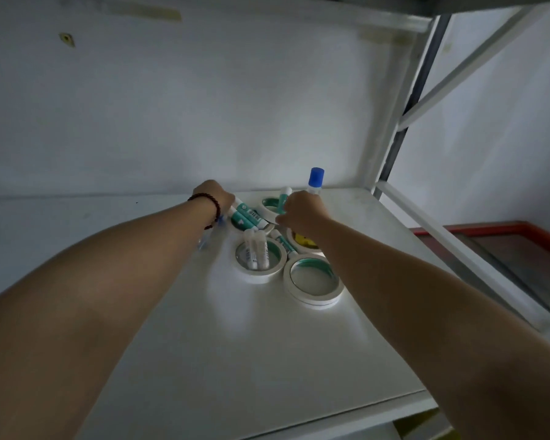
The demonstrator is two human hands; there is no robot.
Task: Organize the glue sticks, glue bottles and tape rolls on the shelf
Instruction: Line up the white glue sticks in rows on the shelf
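Note:
Several white tape rolls lie flat on the white shelf [267, 338]; the nearest tape roll [313, 281] is empty inside, and another tape roll [258, 256] has two white glue sticks [257, 249] standing in it. My left hand [213, 196] grips a teal-and-white glue stick [246, 214] lying over a far roll. My right hand [302, 209] holds an upright teal glue stick [285, 198]. Just behind the right hand stands a glue bottle with a blue cap [316, 179]. Another glue stick [285, 243] lies between the rolls.
The shelf's back wall [204, 122] rises right behind the items. A white metal upright and diagonal brace [404, 100] bound the right side. A red-edged surface [505, 249] lies lower on the right. A small blue object [202, 244] peeks from under my left forearm.

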